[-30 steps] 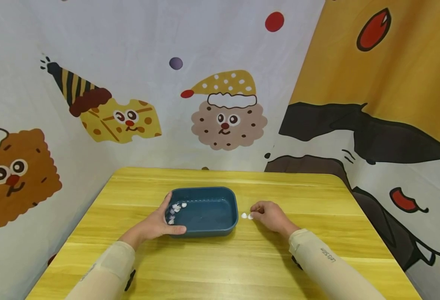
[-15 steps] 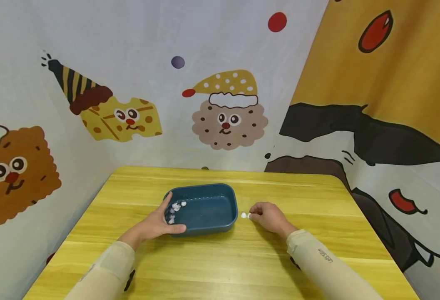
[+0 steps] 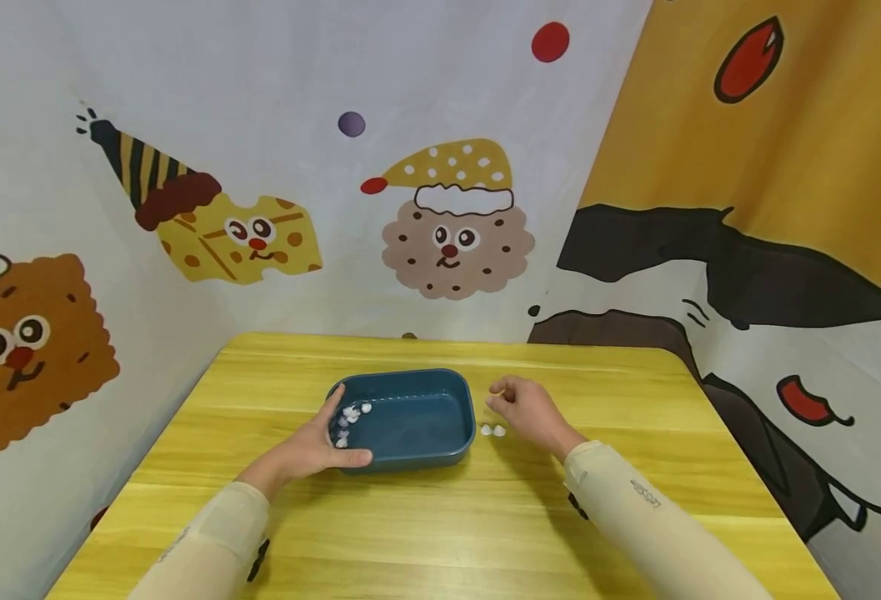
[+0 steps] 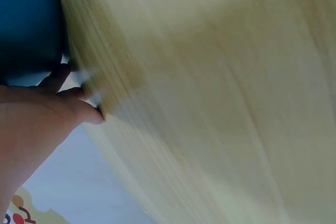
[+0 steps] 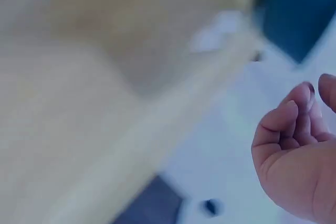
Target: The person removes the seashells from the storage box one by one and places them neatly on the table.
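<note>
A dark blue rectangular bin point(image 3: 410, 458) sits on the table, with several small white pieces point(image 3: 352, 413) inside at its left end. My left hand point(image 3: 307, 447) grips that end, thumb along the front wall and a finger at the back left corner; in the left wrist view, the hand point(image 4: 42, 116) is beside the blue bin point(image 4: 29, 22). Two white pieces point(image 3: 499, 431) lie side by side on the table, right of the bin. Just behind and above them is my right hand point(image 3: 533, 412). The right wrist view shows this hand point(image 5: 296, 166) with bent fingers apart from the thumb, nothing between them.
The yellow wood-grain table point(image 3: 425, 533) has its far edge against a cloth backdrop point(image 3: 275, 67) printed with cartoon figures. The same cloth runs down along the left and right sides of the table.
My right hand has let go of a white piece beside another one, then lifted and moved slightly back and left. The bin has turned slightly, while my left hand keeps its grip.
</note>
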Demonstrator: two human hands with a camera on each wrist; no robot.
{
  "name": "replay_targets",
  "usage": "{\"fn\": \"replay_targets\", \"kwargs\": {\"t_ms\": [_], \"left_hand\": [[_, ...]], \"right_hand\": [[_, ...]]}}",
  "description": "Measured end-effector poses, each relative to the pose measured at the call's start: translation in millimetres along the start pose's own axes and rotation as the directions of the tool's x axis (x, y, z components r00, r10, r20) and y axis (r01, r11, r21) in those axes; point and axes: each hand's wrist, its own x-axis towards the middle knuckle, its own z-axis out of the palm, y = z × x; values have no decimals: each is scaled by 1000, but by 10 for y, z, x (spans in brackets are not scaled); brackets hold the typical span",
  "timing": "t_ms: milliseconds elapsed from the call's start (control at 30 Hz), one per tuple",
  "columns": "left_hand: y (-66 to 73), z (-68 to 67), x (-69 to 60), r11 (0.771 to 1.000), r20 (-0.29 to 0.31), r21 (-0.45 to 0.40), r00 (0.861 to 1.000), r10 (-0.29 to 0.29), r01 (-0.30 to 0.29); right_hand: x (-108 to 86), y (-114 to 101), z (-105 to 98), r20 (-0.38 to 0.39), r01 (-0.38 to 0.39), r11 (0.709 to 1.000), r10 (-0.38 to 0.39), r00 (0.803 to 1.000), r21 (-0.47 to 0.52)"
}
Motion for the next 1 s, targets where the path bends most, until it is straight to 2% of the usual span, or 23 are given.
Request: {"fn": "replay_targets", "kwargs": {"t_ms": [100, 167, 267, 367, 467, 600, 767, 900, 1000], "left_hand": [[-9, -5, 1, 1000, -13, 24, 1000, -3, 4], [-18, -2, 8, 999, -20, 44, 1000, -4, 5], [-32, 14, 23, 999, -20, 50, 1000, -7, 8], [-41, 42, 33, 999, -17, 37, 1000, -12, 12], [-47, 77, 36, 1000, -19, 10, 1000, -4, 4], [-40, 76, 38, 1000, -18, -17, 1000, 10, -10], [17, 22, 28, 1000, -25, 13, 1000, -2, 2], [26, 18, 34, 1000, -20, 23, 1000, -2, 3], [19, 20, 32, 1000, -20, 23, 1000, -2, 3]], "right_hand": [[85, -416, 21, -22, 61, 998, -61, 998, 23], [133, -682, 130, -18, 105, 994, -104, 994, 32], [190, -987, 443, 27, 155, 988, -156, 987, 26], [225, -1151, 839, 74, 187, 982, -184, 980, -36], [234, -1149, 1199, 88, 195, 969, -183, 979, -152], [248, -1092, 1440, 93, 188, 942, -168, 981, -277], [294, -1101, 1433, 83, 154, 944, -135, 987, -292], [277, -1120, 1418, 114, 110, 953, -80, 990, -281], [268, -1122, 1422, 142, 118, 949, -79, 987, -293]]}}
